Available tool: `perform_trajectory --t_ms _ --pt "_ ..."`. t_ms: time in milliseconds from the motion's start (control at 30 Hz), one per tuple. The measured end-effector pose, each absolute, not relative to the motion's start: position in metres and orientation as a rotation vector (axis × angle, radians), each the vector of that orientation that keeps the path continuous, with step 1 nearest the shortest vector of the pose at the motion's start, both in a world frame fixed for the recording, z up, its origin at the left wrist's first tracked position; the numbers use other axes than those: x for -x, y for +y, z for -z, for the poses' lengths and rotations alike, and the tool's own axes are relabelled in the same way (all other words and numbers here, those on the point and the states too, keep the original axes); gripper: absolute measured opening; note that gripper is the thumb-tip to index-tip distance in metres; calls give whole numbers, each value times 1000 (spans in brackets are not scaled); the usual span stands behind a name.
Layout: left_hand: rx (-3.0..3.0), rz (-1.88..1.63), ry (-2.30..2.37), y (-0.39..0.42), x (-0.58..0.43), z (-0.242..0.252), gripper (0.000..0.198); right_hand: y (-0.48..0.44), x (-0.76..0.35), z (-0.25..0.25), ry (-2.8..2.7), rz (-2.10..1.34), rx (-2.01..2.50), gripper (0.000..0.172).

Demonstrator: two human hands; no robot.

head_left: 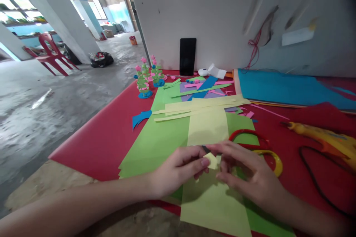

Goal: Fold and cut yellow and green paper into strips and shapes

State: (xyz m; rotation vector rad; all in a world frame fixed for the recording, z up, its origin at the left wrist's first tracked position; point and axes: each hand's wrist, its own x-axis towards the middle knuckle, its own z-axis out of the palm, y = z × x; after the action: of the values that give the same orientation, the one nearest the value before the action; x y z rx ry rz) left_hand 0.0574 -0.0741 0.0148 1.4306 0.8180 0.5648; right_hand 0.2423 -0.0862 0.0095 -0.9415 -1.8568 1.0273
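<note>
A small folded pale-yellow paper piece [212,161] with angular edges is pinched between the thumb and fingers of my left hand [176,170]. Just to its right, my right hand [253,168] has thumb and fingers apart, with nothing seen between them. Below both hands lies a pale-yellow paper sheet [214,203] on top of green paper [155,148]. Scissors with red and yellow handles [278,163] lie partly hidden behind my right hand. Long pale-yellow paper strips [178,113] cross the sheets just beyond my hands.
Small paper flower models [144,81] stand at the far left of the red tabletop [100,129]. A dark phone [187,56] leans against the grey panel. Blue sheets [286,85] lie at the back right, a yellow glue gun [325,137] with its cable at the right.
</note>
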Motion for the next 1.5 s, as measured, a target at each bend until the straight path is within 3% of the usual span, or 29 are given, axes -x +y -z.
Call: perform_trajectory --t_ms 400,833,1500 --pt "-1431 -511 818 -73 -58 -16 28 -83 -240 -8 -1838 -838 970 23" --pt "-1401 -455 852 -73 -61 -18 27 -84 -239 -3 -1932 -515 829 27" --pt "-1514 -494 794 -62 -64 -18 31 -81 -245 -7 -1915 -549 946 25"
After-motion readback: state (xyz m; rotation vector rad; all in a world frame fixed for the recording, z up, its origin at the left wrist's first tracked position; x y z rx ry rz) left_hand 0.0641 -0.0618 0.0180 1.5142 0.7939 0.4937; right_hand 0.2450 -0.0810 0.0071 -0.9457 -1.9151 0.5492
